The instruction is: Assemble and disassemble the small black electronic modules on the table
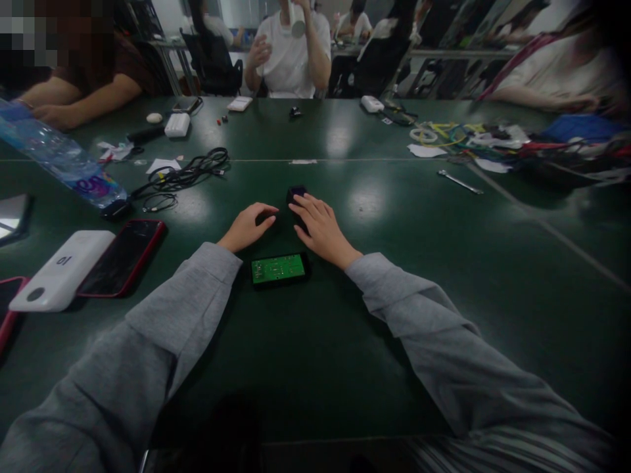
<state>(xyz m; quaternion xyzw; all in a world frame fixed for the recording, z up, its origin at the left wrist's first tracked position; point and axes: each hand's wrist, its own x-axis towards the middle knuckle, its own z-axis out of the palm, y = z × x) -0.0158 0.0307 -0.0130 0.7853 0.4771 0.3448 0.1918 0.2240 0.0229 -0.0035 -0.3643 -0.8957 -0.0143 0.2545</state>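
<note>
A green circuit board [279, 267] in a black frame lies on the dark green table [305, 355], between and just below my hands. My left hand [250, 226] hovers or rests above the board's left end, thumb and fingers apart, holding nothing. Beyond the board, my right hand [320, 226] has its fingers spread, with the fingertips at a small dark block [296, 192]. The fingers partly cover that block, and no grasp around it shows.
On the left are a plastic bottle [64, 157], a white power bank [64, 269], a phone with a red edge [123, 258] and black cables [190, 172]. A wrench [460, 182] and tangled wires [444, 135] lie at the right. People sit around the far side.
</note>
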